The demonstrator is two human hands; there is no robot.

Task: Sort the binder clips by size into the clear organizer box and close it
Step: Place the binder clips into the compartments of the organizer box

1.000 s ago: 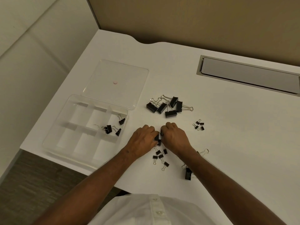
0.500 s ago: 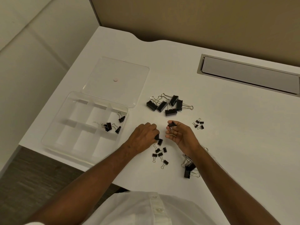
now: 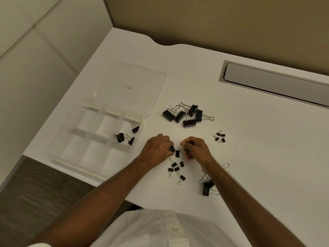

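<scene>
- The person's left hand [image 3: 157, 148] rests on the white desk [image 3: 249, 157], its fingers curled onto a medium clip [image 3: 172, 148] that it seems to be pinching; a second one [image 3: 177, 153] lies just beside its fingertips.
- The right hand [image 3: 195, 148] is loosely curled just to the right; whether it holds a clip cannot be told.
- Judging by this, both hands are gathering the medium clips together so they can go into the box in one trip.
- The clear box [image 3: 58, 148] lies open at the desk's left edge, its lid [image 3: 130, 72] folded flat behind it to leave the compartments free.
- About four clips [image 3: 124, 137] already sit in its right-hand compartments; the exact count is hard to read.
- Five more medium clips [image 3: 176, 169] lie loose below the hands.
- Five large clips [image 3: 187, 115] form a heap beyond the hands.
- Four tiny clips [image 3: 220, 137] sit well apart to the right, seemingly pre-grouped by size.
- Two or three large clips [image 3: 207, 187] are partly hidden beside the right forearm.
</scene>
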